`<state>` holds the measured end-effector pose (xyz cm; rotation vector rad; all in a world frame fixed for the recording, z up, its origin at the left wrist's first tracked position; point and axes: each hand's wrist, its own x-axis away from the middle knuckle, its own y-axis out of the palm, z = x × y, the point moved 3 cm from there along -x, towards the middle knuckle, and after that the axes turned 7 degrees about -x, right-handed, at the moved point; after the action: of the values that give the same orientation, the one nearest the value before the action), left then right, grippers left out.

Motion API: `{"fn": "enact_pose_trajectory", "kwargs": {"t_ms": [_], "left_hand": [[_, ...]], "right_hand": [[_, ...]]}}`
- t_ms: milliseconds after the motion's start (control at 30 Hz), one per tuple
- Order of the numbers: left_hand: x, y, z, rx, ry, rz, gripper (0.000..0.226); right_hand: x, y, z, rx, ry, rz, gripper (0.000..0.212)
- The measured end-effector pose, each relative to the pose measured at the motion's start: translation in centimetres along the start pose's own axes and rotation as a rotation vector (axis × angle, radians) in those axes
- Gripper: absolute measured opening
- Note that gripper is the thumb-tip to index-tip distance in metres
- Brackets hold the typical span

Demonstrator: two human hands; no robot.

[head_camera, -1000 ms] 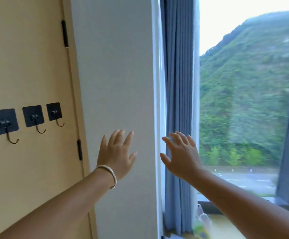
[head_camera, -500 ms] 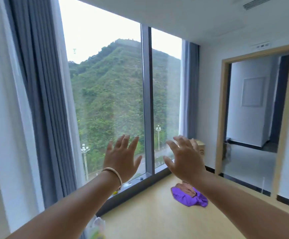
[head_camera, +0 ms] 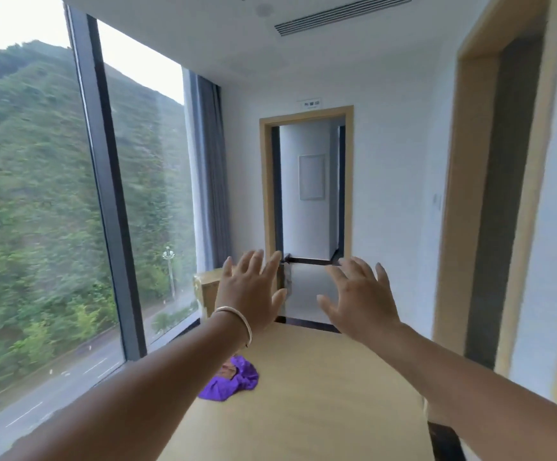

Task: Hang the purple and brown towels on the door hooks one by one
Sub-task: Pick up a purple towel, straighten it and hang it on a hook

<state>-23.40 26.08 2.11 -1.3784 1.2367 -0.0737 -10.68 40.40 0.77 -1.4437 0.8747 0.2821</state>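
Two towels lie bunched together in one heap on the pale wooden surface (head_camera: pixel 320 394), near its window-side edge: the purple towel (head_camera: pixel 228 385) makes up most of the heap, and a small patch of the brown towel (head_camera: pixel 227 371) shows in its upper folds. Both look like soft, light cloth that will sag and slip apart once lifted, with nothing stiff to grip. The sensible hold is probably a pinch on an upper fold or a corner of the purple one, lifted slowly so the brown one falls away and only one comes up; whether either has a hanging loop cannot be told from here. Grabbing the middle of the heap risks taking both at once.

The left hand (head_camera: pixel 248 294), with a bracelet (head_camera: pixel 237 322) at its wrist, is raised above and beyond the heap, fingers spread and straight, holding nothing. The right hand (head_camera: pixel 361 299) is raised beside it, equally spread and empty. Neither touches the cloth. Ahead stands an open doorway (head_camera: pixel 307 191), to the left a tall window (head_camera: pixel 110 194) with a grey curtain (head_camera: pixel 209 181). No door hooks are in view.
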Motion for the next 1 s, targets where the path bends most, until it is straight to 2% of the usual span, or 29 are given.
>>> {"fn": "enact_pose_trajectory", "kwargs": {"t_ms": [267, 567, 1000], "left_hand": [[-7.6, 4.1, 9.2, 0.125, 0.107, 0.018, 0.067], [-17.1, 11.6, 13.4, 0.117, 0.189, 0.004, 0.067], [-38.6, 24.1, 15.4, 0.202, 0.245, 0.045, 0.067]], "right_hand": [[-0.8, -0.6, 10.8, 0.137, 0.192, -0.068, 0.063], [-5.6, 4.0, 17.7, 0.199, 0.255, -0.107, 0.063], [-23.4, 14.2, 29.2, 0.294, 0.351, -0.129, 0.064]]}}
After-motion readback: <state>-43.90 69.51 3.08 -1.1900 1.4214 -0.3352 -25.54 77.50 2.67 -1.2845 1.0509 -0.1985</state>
